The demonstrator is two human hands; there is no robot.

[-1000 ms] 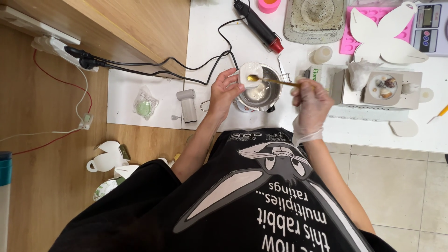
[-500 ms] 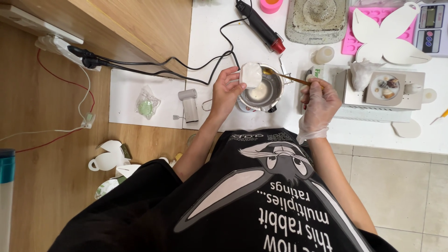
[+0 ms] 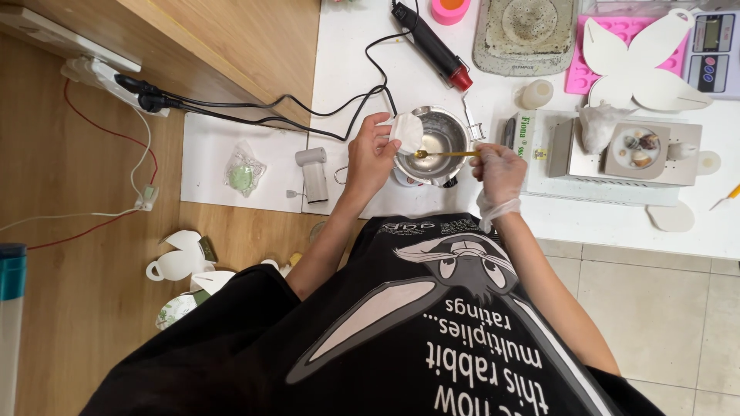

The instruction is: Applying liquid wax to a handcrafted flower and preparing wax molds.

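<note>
At the far left a power strip (image 3: 100, 77) lies on the wooden floor, with black cables (image 3: 254, 112) running from it up onto the white worktop (image 3: 354, 62). Below it, white cut-out shapes (image 3: 181, 262) lie scattered on the floor. On a white sheet sits a small clear bag (image 3: 240, 176) with something green inside, and just beside it a small white cylinder (image 3: 314, 173).

The left hand (image 3: 371, 158) is bare; its fingers are pinched together on a white pad (image 3: 407, 131), which it holds against the near-left rim of the metal pot (image 3: 441, 142). The pad may be tissue or cloth; the view is too small to tell. The pot stands on the worktop between the two hands and holds a pale liquid.

The right hand (image 3: 499, 171) wears a clear glove and is closed on the handle of a gold spoon (image 3: 447, 154), whose bowl lies inside the pot, over the liquid.

Above the pot a black tool with a red tip (image 3: 432, 45) lies on the worktop, and further back a pink cup (image 3: 449, 9) and a grey tray (image 3: 526, 27). Right of the gloved hand stands a metal box (image 3: 624, 150) with a round dish on top, and behind it a pink mould (image 3: 593, 58) under a white butterfly cut-out (image 3: 644, 65). A digital scale (image 3: 715, 52) sits at the far right.
</note>
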